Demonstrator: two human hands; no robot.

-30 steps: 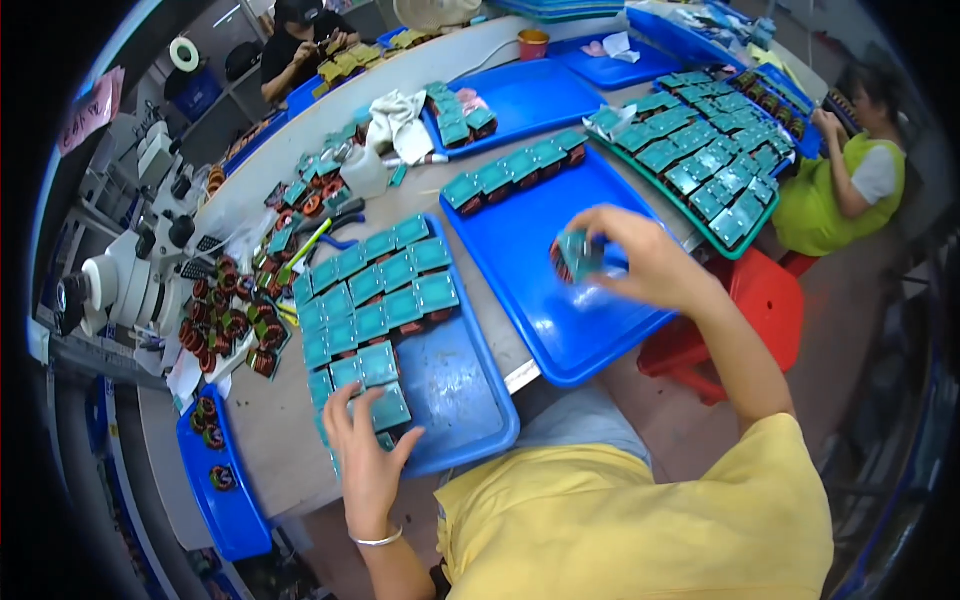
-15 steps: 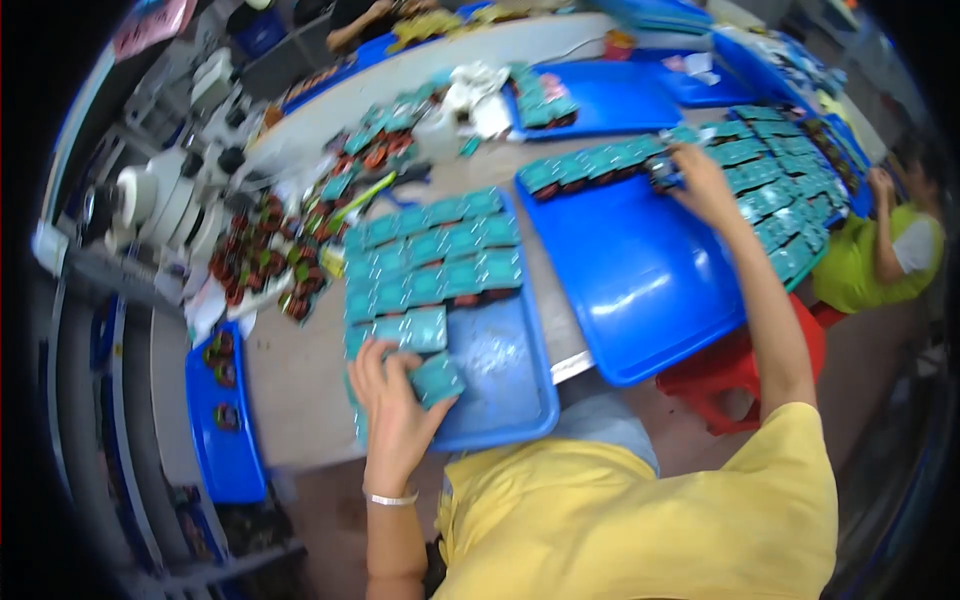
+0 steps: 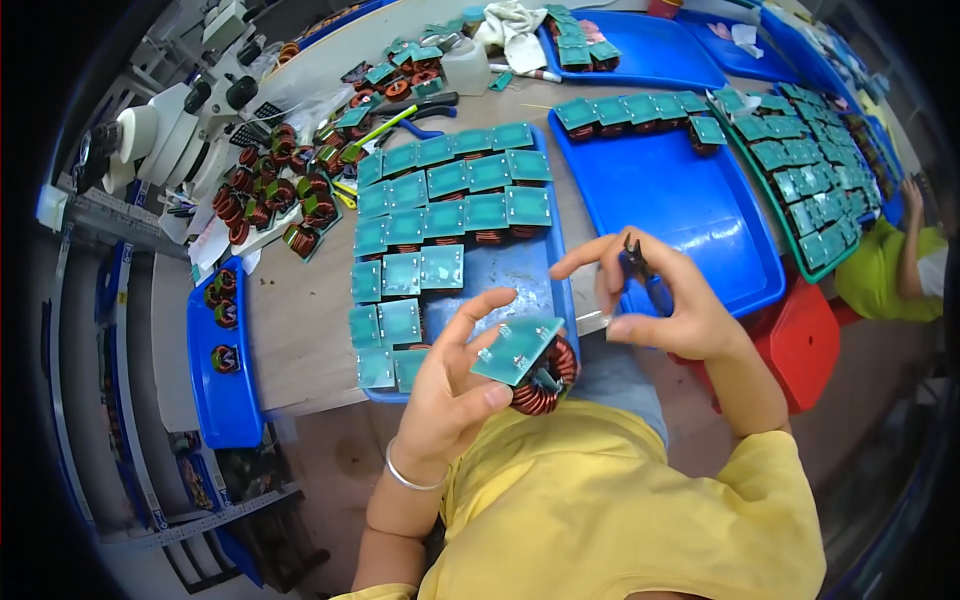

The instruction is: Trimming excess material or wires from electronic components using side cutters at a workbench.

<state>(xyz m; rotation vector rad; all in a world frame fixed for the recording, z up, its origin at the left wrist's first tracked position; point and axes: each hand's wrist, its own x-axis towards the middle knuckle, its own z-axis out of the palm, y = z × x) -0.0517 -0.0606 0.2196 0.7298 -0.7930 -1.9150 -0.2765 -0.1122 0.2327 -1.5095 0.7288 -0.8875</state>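
My left hand (image 3: 432, 420) holds a toroidal coil wound with copper wire (image 3: 545, 385), which has a square green circuit board (image 3: 515, 350) on it. The board is tilted and faces up, in front of my yellow shirt. To the right, my right hand (image 3: 695, 315) curls around small dark cutters (image 3: 648, 278), with its thumb and index finger apart. Just beyond my left hand, rows of board-topped coils (image 3: 445, 215) fill much of a light blue tray (image 3: 568, 300). A deeper blue tray (image 3: 680, 235) beside it carries a row of similar coils (image 3: 640, 108) along its far edge.
A green tray (image 3: 818, 275) packed with boards stands at the right, near a red stool (image 3: 800, 345) and a person in yellow-green (image 3: 885, 270). Loose coils (image 3: 270, 195), pliers (image 3: 425, 130) and a microscope (image 3: 150, 150) occupy the left. A narrow blue tray (image 3: 235, 405) holds several coils.
My left hand has come up from the light blue tray with a coil. My right hand has drawn back from the deeper blue tray's far row, where a coil now sits at the right end.
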